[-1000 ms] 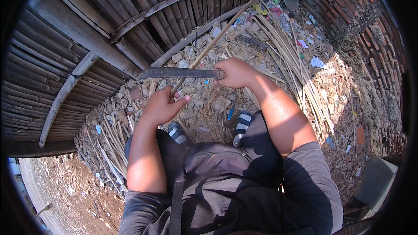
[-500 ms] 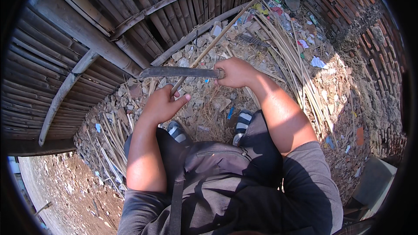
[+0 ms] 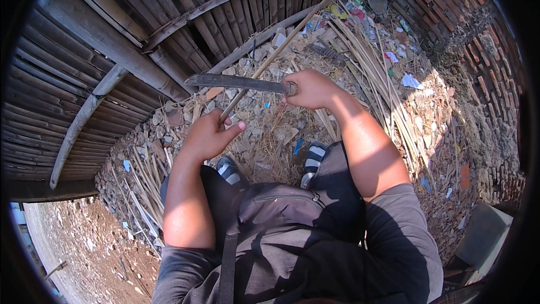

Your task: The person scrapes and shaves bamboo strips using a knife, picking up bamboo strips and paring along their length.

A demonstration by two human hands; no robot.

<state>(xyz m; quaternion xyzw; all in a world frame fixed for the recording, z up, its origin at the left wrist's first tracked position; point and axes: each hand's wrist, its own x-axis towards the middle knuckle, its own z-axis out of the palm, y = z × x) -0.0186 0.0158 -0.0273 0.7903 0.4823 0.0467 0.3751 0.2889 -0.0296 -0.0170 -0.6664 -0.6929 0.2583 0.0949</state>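
A: Right hand [image 3: 308, 89] is closed around the knife [image 3: 239, 82]; left hand [image 3: 207, 135] grips the bamboo strip [image 3: 281, 49], which runs far-right.

B: A slip could bring that blade near the left fingers [image 3: 233, 129].

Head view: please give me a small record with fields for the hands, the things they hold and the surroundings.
left hand: grips the near end of a long thin pale bamboo stick
right hand: closed on the handle of a long dark flat metal blade
blade and stick: the blade lies across the stick, above the left hand
ground: rubble, dry stalks, coloured litter
wall: dark bamboo slats
feet: striped sandals
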